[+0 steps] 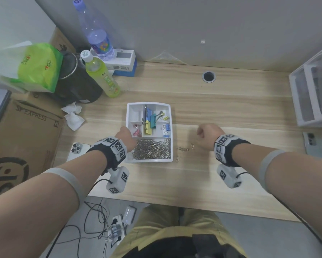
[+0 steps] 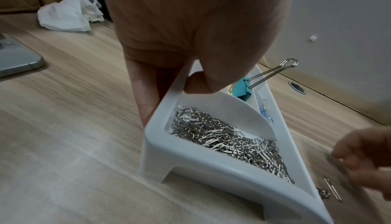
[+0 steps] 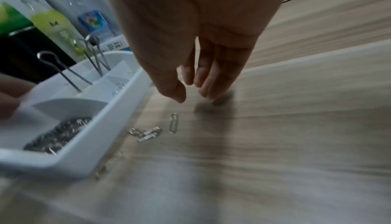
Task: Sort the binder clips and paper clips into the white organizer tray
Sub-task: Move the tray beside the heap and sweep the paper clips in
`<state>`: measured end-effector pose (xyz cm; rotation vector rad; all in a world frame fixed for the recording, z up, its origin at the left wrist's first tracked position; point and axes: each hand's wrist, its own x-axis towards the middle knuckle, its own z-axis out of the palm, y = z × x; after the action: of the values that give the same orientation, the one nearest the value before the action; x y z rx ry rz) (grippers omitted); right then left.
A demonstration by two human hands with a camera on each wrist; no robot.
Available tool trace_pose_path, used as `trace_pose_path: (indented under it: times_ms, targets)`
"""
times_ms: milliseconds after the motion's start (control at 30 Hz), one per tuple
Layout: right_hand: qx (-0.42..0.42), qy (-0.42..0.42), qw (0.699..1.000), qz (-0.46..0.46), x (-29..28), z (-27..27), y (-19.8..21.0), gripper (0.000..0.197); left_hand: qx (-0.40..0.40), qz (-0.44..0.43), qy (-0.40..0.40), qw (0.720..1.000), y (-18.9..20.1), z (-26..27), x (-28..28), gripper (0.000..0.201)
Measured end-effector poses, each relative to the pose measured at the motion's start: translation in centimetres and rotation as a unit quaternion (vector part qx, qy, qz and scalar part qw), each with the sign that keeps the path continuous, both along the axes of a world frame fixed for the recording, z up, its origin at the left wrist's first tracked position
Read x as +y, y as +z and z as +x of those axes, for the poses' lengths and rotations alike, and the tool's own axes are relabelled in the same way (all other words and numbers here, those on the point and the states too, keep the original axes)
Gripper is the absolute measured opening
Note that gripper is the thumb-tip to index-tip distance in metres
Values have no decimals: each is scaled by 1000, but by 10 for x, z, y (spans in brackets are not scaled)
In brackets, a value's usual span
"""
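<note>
- Left hand (image 1: pixel 125 135): just behind it, a black wristband carrying white blocks printed with black square markers.
- Right hand (image 1: pixel 208 134): the same band and marker blocks.
- Under each wrist, a white camera unit with a black cable.
- Grey forearm bands; yellow trousers.

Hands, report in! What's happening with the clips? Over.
Left hand grips tray rim. Right hand empty, fingers loose above desk. Loose paper clips beside tray, unsorted. Nothing blocking.

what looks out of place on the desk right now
A few loose paper clips lie on the desk just right of the white organizer tray, outside its full paper clip compartment. Crumpled tissue lies to its left.
</note>
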<state>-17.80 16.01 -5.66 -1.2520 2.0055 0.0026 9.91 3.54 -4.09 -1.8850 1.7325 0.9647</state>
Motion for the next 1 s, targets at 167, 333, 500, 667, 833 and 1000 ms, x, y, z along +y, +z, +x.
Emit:
trace_pose_path:
  times_ms: [167, 333, 500, 667, 833, 1000]
  targets:
    - [-44, 32, 999, 1, 21, 15, -15, 33, 0, -6, -2, 1000, 0, -1, 1, 35]
    - [-43, 80, 994, -58, 16, 39, -30, 26, -9, -11, -5, 1000, -1, -1, 0, 37]
    - [-36, 125, 988, -82, 7, 52, -36, 18, -5, -14, -5, 1000, -3, 0, 0, 35]
    - [-72, 150, 981, -102, 7, 60, -38, 19, -2, -18, -3, 1000, -3, 1, 1, 32]
    - [-75, 164, 979, -98, 7, 61, -38, 18, 2, -20, -5, 1000, -3, 1, 1, 30]
    - [-75, 164, 978, -100, 7, 61, -40, 18, 1, -20, -15, 1000, -3, 1, 1, 33]
